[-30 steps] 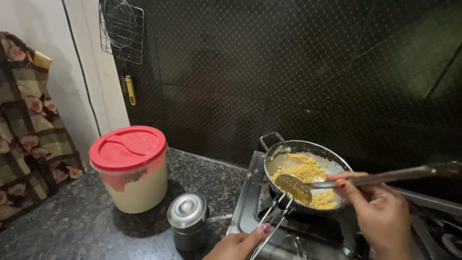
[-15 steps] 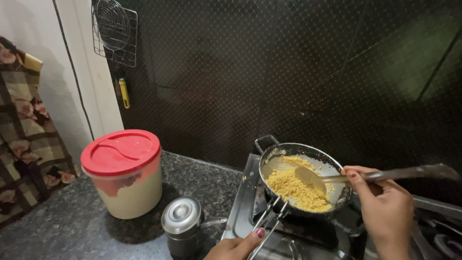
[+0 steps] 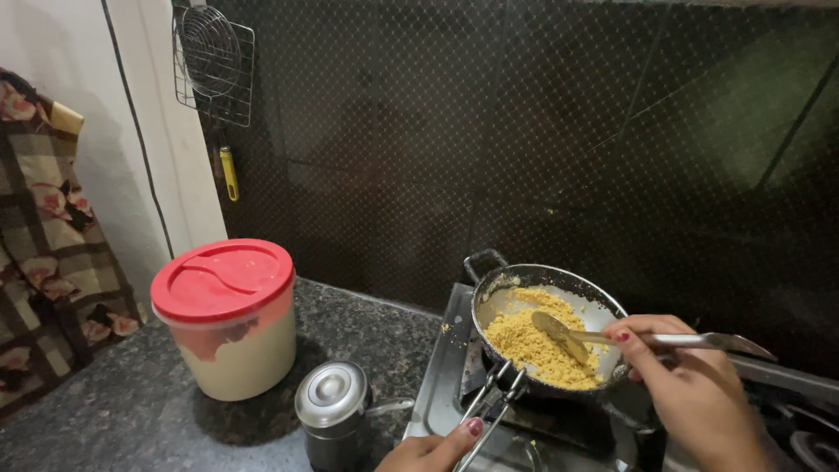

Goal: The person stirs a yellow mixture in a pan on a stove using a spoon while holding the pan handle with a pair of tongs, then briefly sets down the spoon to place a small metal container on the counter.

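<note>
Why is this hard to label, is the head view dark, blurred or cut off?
Head view: the tiled wall is dim with faint sheen; the pan and tub are lit and sharp; the left hand and right hand are cropped at the bottom edge; straight lines bow slightly near the edges.

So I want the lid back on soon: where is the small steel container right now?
In the head view the steel container stands low and left of centre on the dark counter, between the red-lidded tub and the stove, just left of the left hand.
</note>
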